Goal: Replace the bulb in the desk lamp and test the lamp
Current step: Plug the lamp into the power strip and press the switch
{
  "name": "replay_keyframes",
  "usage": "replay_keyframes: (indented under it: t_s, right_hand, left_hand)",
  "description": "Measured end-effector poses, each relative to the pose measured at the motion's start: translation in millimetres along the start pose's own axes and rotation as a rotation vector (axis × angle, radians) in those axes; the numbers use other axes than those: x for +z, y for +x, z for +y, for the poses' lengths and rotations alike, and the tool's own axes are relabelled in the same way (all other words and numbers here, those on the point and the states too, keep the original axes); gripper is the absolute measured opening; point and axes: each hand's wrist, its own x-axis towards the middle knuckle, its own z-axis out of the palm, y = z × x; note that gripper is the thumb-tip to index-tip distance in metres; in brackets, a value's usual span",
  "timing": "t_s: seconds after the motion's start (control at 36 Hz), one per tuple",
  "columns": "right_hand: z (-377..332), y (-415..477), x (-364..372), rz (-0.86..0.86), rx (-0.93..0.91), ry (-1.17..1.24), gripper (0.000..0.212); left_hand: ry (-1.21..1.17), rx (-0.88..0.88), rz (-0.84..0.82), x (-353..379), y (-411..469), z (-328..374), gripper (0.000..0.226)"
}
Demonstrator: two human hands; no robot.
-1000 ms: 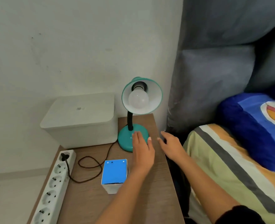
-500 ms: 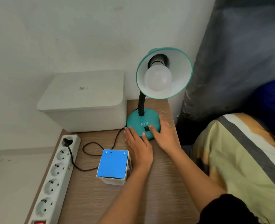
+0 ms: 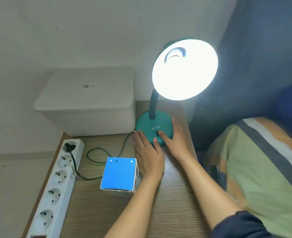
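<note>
A teal desk lamp stands at the back of the wooden table, its round base marked ATN. Its shade faces me and glows bright white, so the bulb inside is lit and washed out by glare. My right hand lies flat against the right side of the base, thumb tip on the small black switch. My left hand rests flat on the table, fingertips touching the base's front left edge. Neither hand holds anything. A blue and white bulb box stands just left of my left hand.
A white lidded bin sits behind left of the lamp. A white power strip runs along the table's left edge with the lamp's black plug in its far socket. A bed with a striped blanket borders the right side.
The lamp has gone from dark to brightly lit. My right thumb has moved onto the switch on the base. My left hand stays at the base's front edge.
</note>
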Motion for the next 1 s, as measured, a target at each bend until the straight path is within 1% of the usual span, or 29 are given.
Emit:
replay_keyframes:
  t_s: [0.19,0.28,0.39,0.69,0.83,1.0]
  right_hand:
    - [-1.3,-3.0,2.0,0.04,0.004,-0.042,0.049]
    - [-1.0,-4.3,3.6,0.051,0.033,-0.071,0.057]
    - [-2.3,-3.1,4.0,0.063,0.056,-0.067,0.059]
    - [-4.1,1.9,5.2,0.032,0.128,-0.021,0.065]
    - [-3.4,7.5,8.8,0.048,0.15,-0.051,0.072]
    - [1.1,6.5,10.8,0.059,0.134,-0.058,0.071]
  left_hand:
    - [-0.015,-0.009,-0.02,-1.8,-0.4,0.6,0.061]
    - [-0.025,-0.013,-0.027,-2.1,-0.5,0.6,0.062]
    - [-0.032,-0.017,-0.021,-2.3,-0.7,1.2,0.061]
    - [-0.021,-0.019,-0.024,0.9,0.3,-1.5,0.061]
    - [-0.012,-0.038,-0.005,4.6,1.3,-1.0,0.061]
    - [-0.002,-0.033,0.002,6.1,1.5,-2.6,0.061]
